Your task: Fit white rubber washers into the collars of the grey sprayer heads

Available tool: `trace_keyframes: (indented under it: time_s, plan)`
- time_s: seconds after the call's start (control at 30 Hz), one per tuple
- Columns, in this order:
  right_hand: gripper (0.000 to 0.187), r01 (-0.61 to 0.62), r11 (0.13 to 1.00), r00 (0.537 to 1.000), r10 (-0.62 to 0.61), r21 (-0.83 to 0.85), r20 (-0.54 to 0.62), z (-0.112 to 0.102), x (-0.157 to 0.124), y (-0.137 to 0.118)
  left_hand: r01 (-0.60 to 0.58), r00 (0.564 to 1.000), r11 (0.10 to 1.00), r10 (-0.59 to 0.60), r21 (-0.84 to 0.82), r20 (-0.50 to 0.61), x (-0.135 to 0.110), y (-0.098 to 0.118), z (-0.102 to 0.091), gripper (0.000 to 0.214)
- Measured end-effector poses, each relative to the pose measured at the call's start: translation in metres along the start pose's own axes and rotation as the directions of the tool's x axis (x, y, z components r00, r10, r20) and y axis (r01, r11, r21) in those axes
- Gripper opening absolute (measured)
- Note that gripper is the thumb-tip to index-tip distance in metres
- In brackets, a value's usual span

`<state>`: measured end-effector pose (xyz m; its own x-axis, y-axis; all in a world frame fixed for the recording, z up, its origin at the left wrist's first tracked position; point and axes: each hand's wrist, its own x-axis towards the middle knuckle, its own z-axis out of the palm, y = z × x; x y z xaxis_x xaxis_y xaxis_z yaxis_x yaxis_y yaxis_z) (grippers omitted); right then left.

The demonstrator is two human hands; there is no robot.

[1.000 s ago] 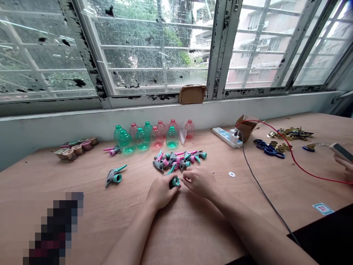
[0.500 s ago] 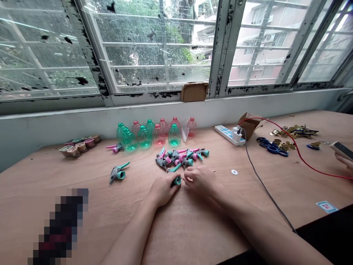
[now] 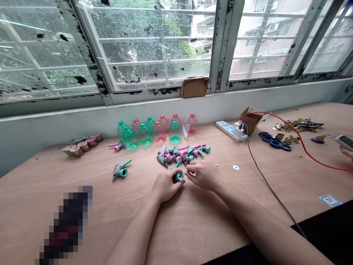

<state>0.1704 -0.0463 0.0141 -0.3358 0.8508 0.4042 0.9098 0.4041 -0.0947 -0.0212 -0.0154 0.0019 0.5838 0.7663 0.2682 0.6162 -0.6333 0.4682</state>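
My left hand (image 3: 166, 184) is wrapped round a spray trigger head (image 3: 179, 176), its teal threaded collar turned toward my right hand. Fingers of my right hand (image 3: 203, 174) are pinched together just beside that collar; what they hold, if anything, is too small to make out. Behind both hands lies a pile of grey, pink and teal spray heads (image 3: 178, 156). One more teal spray head (image 3: 120, 171) rests on the table to the left, and a pink one (image 3: 118, 146) lies farther back. Green bottles (image 3: 145, 135) and pink bottles (image 3: 159, 133) stand by the wall.
Small wood-coloured boxes (image 3: 82, 146) sit at the back left. A power strip (image 3: 231, 131) with a grey cable (image 3: 259, 171) and a red cable (image 3: 302, 147) is right of the bottles. Blue scissor-like handles (image 3: 275, 141) and a white disc (image 3: 236, 168) lie rightward. Another person's hand holds a phone (image 3: 344, 141).
The view has shifted slightly. The spray head's collar now faces me more, showing its opening, and my right fingers stay pinched close to it.
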Motion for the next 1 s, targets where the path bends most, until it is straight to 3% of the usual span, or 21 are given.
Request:
trace_keyframes:
  time_s: [0.23,0.37,0.6,1.0]
  plan:
    - [0.029,0.119,0.989,0.987,-0.127,-0.086,-0.099,0.005,-0.004,-0.004,0.063,0.995,0.998,-0.065,-0.03,-0.075,0.001,0.006,0.0,0.024]
    - [0.026,0.073,0.993,0.994,-0.08,-0.089,-0.078,0.005,-0.003,-0.008,0.103,0.987,0.991,-0.113,-0.085,-0.116,0.001,0.008,-0.001,0.026]
    - [0.032,0.039,0.998,0.996,-0.035,-0.057,0.079,-0.007,0.0,-0.009,-0.004,0.999,0.996,0.0,0.088,0.041,0.001,-0.001,-0.001,0.027]
    - [0.026,0.065,0.998,0.994,-0.067,0.027,0.086,-0.011,0.0,0.001,-0.083,0.991,0.994,0.075,0.07,0.111,0.0,-0.001,-0.003,0.029]
